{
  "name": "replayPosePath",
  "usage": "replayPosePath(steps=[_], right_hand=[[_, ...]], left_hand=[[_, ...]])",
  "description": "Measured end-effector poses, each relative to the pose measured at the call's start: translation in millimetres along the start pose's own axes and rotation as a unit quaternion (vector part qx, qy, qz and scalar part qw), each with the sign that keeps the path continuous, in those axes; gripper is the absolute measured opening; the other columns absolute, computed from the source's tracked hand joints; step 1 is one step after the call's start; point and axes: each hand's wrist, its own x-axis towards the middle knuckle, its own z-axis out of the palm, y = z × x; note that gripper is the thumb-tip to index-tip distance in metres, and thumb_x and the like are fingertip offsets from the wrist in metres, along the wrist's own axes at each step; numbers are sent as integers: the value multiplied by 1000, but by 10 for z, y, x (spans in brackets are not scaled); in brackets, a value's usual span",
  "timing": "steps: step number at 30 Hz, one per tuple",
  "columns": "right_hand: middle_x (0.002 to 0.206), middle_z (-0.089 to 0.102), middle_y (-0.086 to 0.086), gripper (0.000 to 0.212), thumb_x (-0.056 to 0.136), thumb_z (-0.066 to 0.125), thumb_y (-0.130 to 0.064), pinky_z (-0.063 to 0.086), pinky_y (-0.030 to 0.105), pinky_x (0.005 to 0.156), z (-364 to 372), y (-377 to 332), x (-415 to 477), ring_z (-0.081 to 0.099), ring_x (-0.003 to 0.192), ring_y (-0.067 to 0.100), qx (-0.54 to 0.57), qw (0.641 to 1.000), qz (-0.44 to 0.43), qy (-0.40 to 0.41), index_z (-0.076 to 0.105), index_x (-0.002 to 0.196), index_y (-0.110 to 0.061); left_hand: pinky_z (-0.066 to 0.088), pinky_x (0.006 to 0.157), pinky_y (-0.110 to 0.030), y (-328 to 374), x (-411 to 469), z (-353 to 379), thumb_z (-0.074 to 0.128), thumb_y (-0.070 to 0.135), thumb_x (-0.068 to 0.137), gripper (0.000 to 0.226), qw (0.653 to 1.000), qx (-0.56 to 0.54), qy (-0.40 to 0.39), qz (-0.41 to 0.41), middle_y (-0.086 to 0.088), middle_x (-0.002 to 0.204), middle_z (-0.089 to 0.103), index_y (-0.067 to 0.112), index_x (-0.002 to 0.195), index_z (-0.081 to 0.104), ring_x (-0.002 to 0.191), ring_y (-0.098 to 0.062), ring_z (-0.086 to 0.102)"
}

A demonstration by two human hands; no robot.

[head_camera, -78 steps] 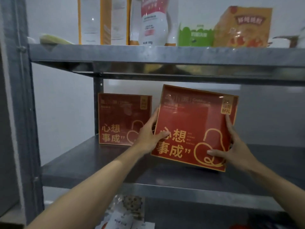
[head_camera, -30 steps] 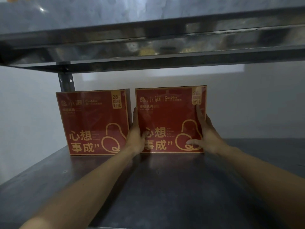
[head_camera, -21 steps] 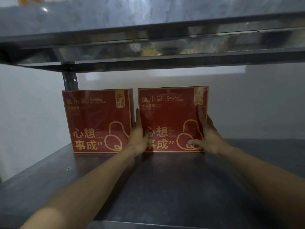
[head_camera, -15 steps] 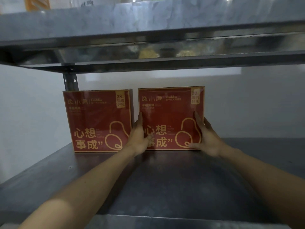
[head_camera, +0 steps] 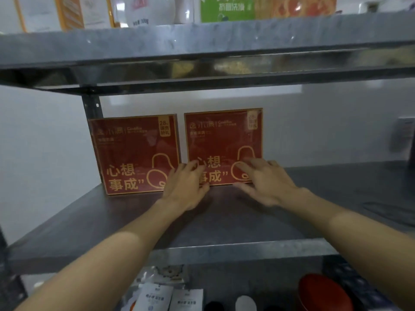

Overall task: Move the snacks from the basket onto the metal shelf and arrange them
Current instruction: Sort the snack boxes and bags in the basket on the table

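Standing upright at the back of the metal shelf, the right red snack box faces out. Just left of it stands its twin red snack box, narrowly apart. Now the left hand and the right hand sit before its lower edge, fingers loosely spread, gripping nothing; whether they touch it is too blurred to call.

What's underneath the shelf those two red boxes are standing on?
White packets and a red round container show below the shelf. The shelf board and both forearms cover everything further back.
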Motion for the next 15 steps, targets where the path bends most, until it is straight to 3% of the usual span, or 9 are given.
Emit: replayPosePath(steps=[6, 15], right_hand=[[160, 23, 5, 73, 93, 33, -69, 24, 46, 115, -218, -404, -233, 24, 146, 26, 17, 997, -15, -68, 22, 154, -30], [163, 14, 4, 75, 93, 33, -69, 18, 43, 117, -381, -990, -629, 15, 149, 24, 117, 988, -90, -33, 16, 156, -32]], left_hand=[[32, 108, -45, 0, -413, -256, 48, 52, 92, 58, 999, 40, -6, -28, -4, 153, 36, 26, 143, 40, 135, -30, 37], [30, 111, -49, 29, -1294, -682, 45, 55, 91, 61, 988, 98, 13, -117, -6, 153, 37, 28, 145, 37, 137, -33, 36]])
